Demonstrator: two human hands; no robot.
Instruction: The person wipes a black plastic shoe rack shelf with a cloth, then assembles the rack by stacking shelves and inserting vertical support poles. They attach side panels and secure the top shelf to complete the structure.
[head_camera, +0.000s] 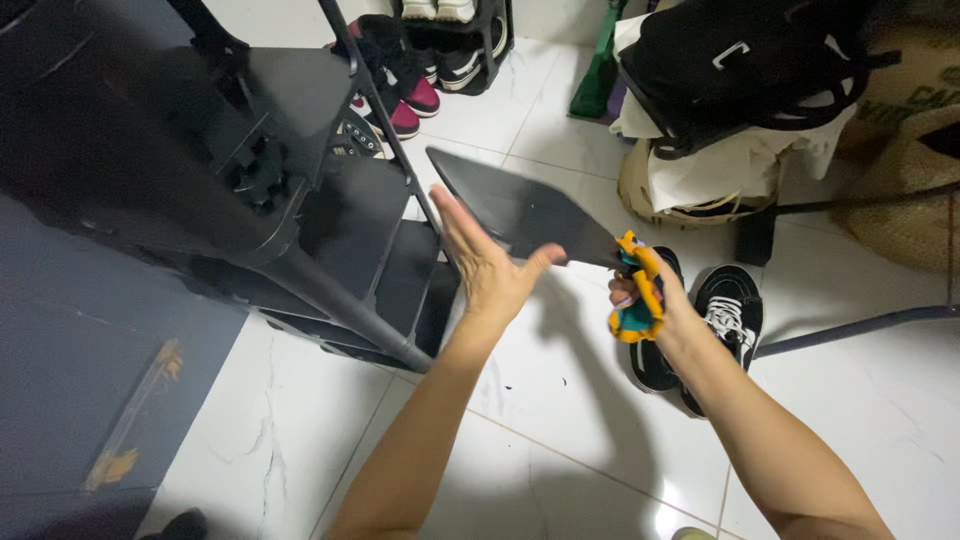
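My left hand (490, 262) is open, palm and fingers flat against the near edge of a flat dark grey panel (515, 205) held in the air above the white tiled floor. My right hand (655, 295) grips the panel's right corner together with an orange and teal cloth (638, 290) bunched in its fingers. The panel tilts, its far corner pointing toward a black shelf rack (300, 200) on the left.
A pair of black and white sneakers (700, 325) lies on the floor under my right hand. Red and black shoes (400, 95) sit behind the rack. A black bag (745, 60), white cloths and woven baskets (900, 190) crowd the right.
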